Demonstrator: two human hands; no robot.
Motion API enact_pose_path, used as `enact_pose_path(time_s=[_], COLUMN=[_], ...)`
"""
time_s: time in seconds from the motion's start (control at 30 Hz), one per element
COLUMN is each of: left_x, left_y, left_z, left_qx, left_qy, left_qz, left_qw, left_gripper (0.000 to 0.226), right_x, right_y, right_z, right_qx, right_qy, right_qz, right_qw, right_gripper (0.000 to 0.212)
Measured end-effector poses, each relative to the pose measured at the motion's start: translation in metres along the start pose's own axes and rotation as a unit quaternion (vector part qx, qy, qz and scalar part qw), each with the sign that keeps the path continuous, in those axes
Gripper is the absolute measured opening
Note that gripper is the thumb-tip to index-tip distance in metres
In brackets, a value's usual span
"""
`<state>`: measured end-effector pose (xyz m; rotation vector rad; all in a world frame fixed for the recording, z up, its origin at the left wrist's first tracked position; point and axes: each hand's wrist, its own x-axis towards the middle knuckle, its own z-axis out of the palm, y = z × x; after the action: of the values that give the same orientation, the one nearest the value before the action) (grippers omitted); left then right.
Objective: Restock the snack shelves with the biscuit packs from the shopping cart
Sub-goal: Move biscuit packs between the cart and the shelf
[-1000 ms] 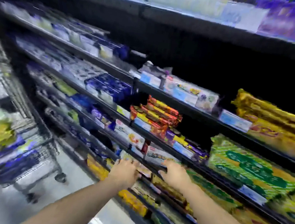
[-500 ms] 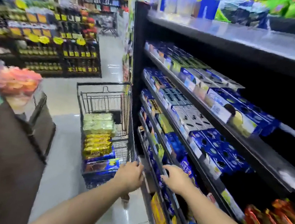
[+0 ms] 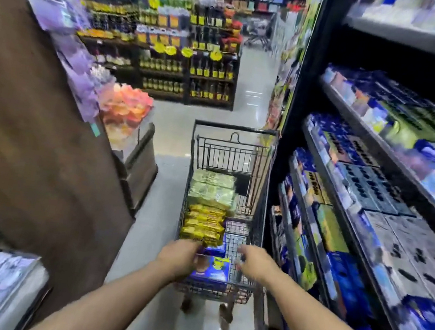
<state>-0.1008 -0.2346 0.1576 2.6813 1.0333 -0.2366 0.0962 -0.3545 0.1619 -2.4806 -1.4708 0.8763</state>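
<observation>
Biscuit packs, where?
— In the shopping cart, stacked ahead of both hands, long sides lying across it. A blue box sits nearest, between the wrists.
— Closer hand?
— Left hand, fingers curled at the box's left edge; I can't tell whether it has a grip. Right hand hovers just beside, fingers loosely spread, holding nothing.

Wire shopping cart beside snack shelves, stacked green, gold, blue biscuit packs
</observation>
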Motion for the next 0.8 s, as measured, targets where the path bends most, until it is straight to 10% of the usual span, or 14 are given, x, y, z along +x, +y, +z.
enact_pose_path(time_s=[0.8], left_x=[0.240], left_y=[-0.173], left_z=[0.029], left_qx=[0.045], left_qy=[-0.118], left_qz=[0.053], left_qw=[0.991], left_gripper=[0.028], right_x=[0.271], right_y=[-0.025], right_z=[0.020], right_qx=[-0.011], right_qy=[-0.148], right_qz=[0.063], right_qw=[0.987], right_gripper=[0.055])
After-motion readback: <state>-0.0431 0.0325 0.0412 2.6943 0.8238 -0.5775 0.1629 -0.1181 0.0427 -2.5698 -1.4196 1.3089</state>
